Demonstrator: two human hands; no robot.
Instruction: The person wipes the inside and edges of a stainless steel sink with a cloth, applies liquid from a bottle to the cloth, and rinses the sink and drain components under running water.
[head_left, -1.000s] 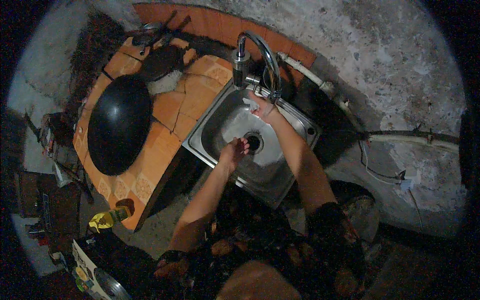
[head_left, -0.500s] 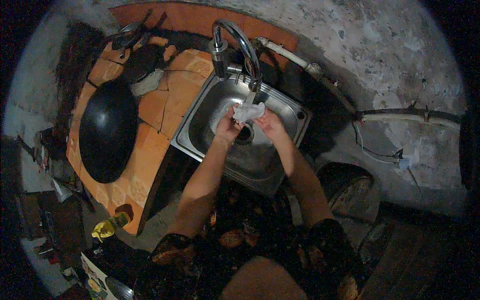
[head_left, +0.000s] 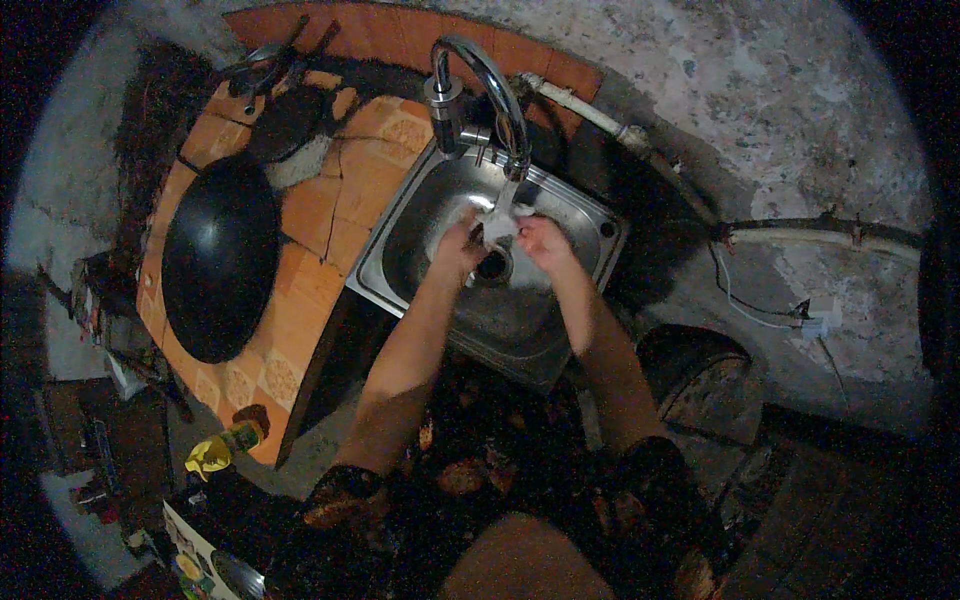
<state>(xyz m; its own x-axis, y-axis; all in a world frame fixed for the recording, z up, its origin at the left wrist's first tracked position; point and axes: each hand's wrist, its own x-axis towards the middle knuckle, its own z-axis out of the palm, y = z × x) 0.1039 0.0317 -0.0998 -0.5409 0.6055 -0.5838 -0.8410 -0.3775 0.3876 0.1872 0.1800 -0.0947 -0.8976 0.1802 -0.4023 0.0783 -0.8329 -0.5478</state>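
A white cloth (head_left: 499, 227), thin and crumpled, hangs in the sink (head_left: 505, 328) between the two hands, directly below the spout of the chrome tap (head_left: 516, 115). It looks soft and wet, its edges smeared by motion blur, and a pale stream of water (head_left: 507, 192) runs down onto it. The dark drain (head_left: 491, 266) lies just on the near side of it.

As for labels, the clear-and-yellow bottle (head_left: 240, 437) at the near left is too dim for any writing to be made out. A pale panel (head_left: 190, 555) at the near left edge bears small coloured pictures, also too unclear to read.

The right hand (head_left: 543, 243) has its fingers bent inward, nearly closed, pinching the right side of the cloth. The left hand (head_left: 460, 247) is half curled, palm toward the cloth, at its left side; blur hides the fingers, so I cannot tell how firmly they grip.

Left of the sink stands a counter (head_left: 305, 280) of cracked orange tiles, with a black domed pan (head_left: 222, 258) on it.
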